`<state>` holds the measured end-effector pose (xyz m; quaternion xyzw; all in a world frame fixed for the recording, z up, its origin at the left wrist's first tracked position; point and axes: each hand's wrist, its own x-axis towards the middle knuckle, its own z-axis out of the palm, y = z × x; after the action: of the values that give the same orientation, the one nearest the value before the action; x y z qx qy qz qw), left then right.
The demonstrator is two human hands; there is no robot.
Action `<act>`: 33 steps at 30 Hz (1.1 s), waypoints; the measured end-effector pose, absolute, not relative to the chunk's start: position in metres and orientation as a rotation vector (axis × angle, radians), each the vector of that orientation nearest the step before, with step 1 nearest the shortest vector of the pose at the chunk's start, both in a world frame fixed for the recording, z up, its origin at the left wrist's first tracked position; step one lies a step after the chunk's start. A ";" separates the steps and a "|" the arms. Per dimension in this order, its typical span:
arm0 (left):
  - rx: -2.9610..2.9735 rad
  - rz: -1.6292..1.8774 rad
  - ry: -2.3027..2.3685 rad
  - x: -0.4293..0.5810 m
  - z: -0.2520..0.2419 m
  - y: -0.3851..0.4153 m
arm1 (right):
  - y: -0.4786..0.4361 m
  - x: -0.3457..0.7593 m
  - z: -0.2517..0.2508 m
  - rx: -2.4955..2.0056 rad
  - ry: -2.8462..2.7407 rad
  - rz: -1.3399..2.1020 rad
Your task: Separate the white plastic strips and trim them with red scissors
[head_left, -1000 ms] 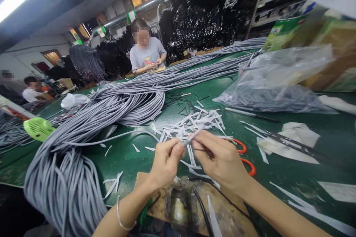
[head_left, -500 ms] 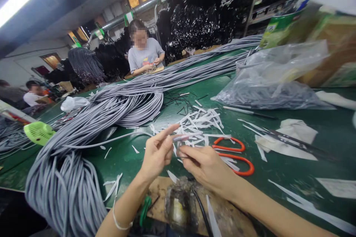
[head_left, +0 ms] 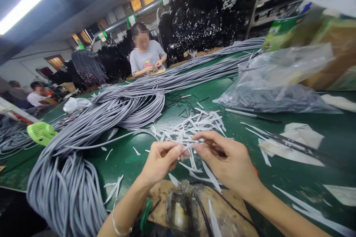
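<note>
above the green table – both hands' fingers pinched on one grey cable end, held between them.

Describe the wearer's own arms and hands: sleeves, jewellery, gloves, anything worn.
Both forearms are bare, with no sleeves in view. The left hand and right hand wear no gloves, and no rings show. A thin pale bracelet circles the left wrist. No watch is visible on either wrist.

Table surface: dark green. Cable bundle: uniform grey. Cut strips: white. Small fan: bright lime green. Hanging cable bunches: glossy black. Plastic bag: clear, greyish contents. Co-worker's shirt: grey. Board: brown, stained dark.
</note>
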<state>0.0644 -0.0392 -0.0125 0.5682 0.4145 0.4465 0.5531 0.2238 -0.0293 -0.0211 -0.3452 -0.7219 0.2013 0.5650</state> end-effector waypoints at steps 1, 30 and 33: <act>1.393 1.049 1.014 0.065 -0.012 -0.040 | -0.029 0.225 -0.021 -0.783 -1.708 0.495; 1.857 1.221 1.224 0.063 -0.018 -0.047 | -0.034 0.217 -0.018 -0.801 -1.859 0.716; 1.852 1.238 1.216 0.063 -0.020 -0.047 | -0.034 0.216 -0.019 -0.798 -1.852 0.700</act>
<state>0.0634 -0.0470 -0.0197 0.6968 0.4574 0.4657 0.2974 0.2165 -0.0345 -0.0193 -0.3273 -0.7599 0.2871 0.4827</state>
